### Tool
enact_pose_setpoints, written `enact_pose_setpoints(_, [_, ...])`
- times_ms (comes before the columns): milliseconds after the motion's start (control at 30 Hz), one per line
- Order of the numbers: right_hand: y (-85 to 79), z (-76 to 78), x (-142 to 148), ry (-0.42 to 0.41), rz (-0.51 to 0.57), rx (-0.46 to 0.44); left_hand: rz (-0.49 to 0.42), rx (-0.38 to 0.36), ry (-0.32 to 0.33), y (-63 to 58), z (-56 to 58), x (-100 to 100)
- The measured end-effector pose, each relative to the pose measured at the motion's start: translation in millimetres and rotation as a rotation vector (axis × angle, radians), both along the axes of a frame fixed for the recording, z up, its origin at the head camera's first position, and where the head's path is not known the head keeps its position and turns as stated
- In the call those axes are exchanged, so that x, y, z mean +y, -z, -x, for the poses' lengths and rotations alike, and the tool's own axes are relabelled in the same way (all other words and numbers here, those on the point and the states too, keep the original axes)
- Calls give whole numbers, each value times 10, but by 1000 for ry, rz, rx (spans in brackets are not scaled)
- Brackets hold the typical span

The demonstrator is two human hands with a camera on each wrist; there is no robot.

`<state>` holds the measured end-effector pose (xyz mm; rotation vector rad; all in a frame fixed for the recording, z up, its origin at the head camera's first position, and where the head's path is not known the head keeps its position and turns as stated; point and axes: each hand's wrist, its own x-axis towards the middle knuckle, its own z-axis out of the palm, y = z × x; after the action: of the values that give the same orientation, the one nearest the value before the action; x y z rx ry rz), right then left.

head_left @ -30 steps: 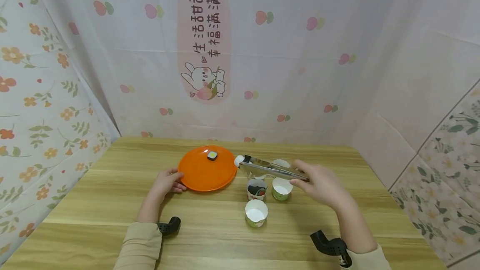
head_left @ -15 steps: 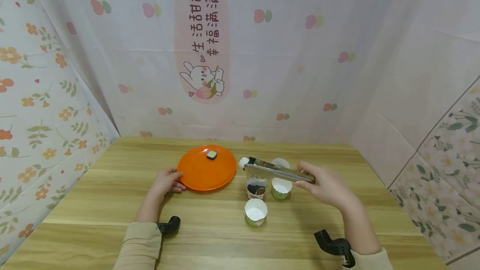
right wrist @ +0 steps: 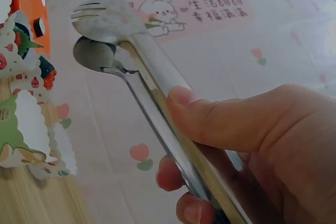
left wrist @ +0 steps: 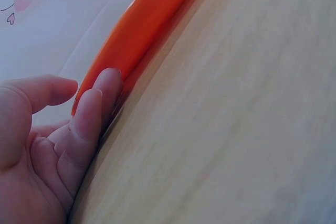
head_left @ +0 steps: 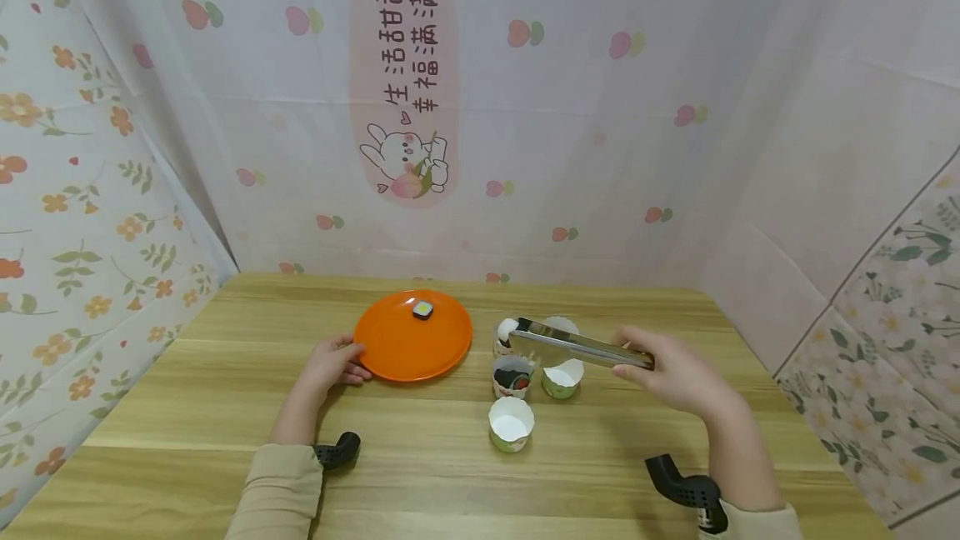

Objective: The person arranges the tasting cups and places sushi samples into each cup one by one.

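My left hand (head_left: 336,361) grips the left rim of an orange plate (head_left: 397,348), thumb on top and fingers beneath it in the left wrist view. Near the back of that plate sits one small sushi roll piece (head_left: 423,309), dark-sided with a yellow centre. Metal serving tongs (head_left: 581,347) are held in my right hand (head_left: 667,365), thumb on one arm and fingers round the other. Their spoon-and-fork ends (right wrist: 105,22) have nothing between them in the right wrist view. In the head view the tongs pass over several paper baking cups.
A patterned cup (head_left: 512,386) with dark sushi pieces stands right of the plate, with another filled cup (head_left: 501,346) behind it. Two green cups (head_left: 512,427) (head_left: 561,380) show bare white insides. One more cup (head_left: 561,325) stands behind the tongs. A printed cloth (head_left: 562,148) hangs behind the table.
My right hand has moved to the right with the tongs, drawing their ends away from the plate and over the cups. The left hand and the plate have stayed in place.
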<state>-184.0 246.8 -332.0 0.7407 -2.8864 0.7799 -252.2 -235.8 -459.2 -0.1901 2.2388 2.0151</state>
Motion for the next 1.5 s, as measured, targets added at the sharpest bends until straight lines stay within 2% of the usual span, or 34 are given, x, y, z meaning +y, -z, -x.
enact_pose_setpoints(367, [-33, -23, 174, 16, 7, -79, 4, 9, 5, 3, -8, -14])
enact_pose_setpoints(967, [-50, -82, 388, 17, -7, -114, -5, 6, 1, 11, -19, -14])
enact_pose_setpoints(1200, [-64, -115, 416, 48, -3, -154, -2, 7, 4, -9, -22, -4])
enact_pose_setpoints(1500, [-62, -115, 413, 66, -66, -169, -6, -1, 6, -45, -26, 10])
